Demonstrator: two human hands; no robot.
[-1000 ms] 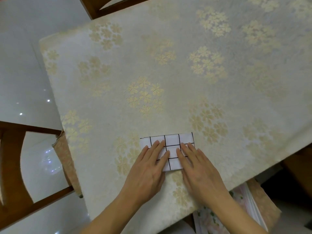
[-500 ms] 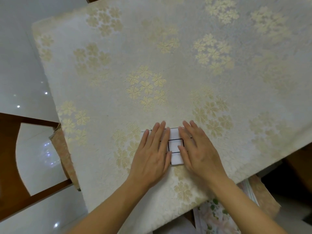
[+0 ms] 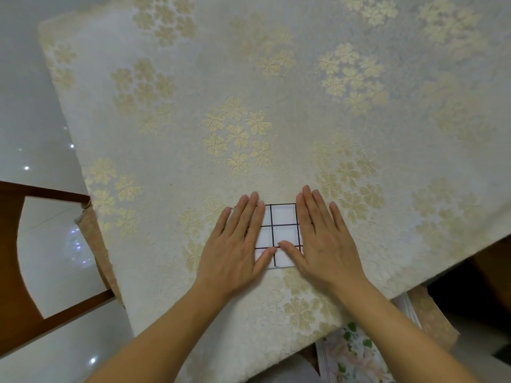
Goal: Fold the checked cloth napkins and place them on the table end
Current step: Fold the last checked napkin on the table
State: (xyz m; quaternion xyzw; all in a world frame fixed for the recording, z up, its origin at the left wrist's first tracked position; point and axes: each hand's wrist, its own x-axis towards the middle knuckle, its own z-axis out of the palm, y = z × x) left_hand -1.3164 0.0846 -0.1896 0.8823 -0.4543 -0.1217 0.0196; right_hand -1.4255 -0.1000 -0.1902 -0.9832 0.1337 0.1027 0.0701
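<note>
The napkin [image 3: 280, 233] lies folded small on the table [image 3: 276, 78]. The left hand [image 3: 235, 244] and right hand [image 3: 323, 239] press it flat, fingers straight (holding nothing). Placement at the table end appears outstanding.

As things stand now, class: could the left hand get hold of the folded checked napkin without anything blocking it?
Probably yes. The left hand already lies flat on the checked napkin, as does the right hand. Nothing else lies on the tablecloth near it.

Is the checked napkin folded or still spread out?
Folded: the checked napkin lies as a small compact rectangle on the tablecloth, pressed flat under the left hand and right hand.
</note>
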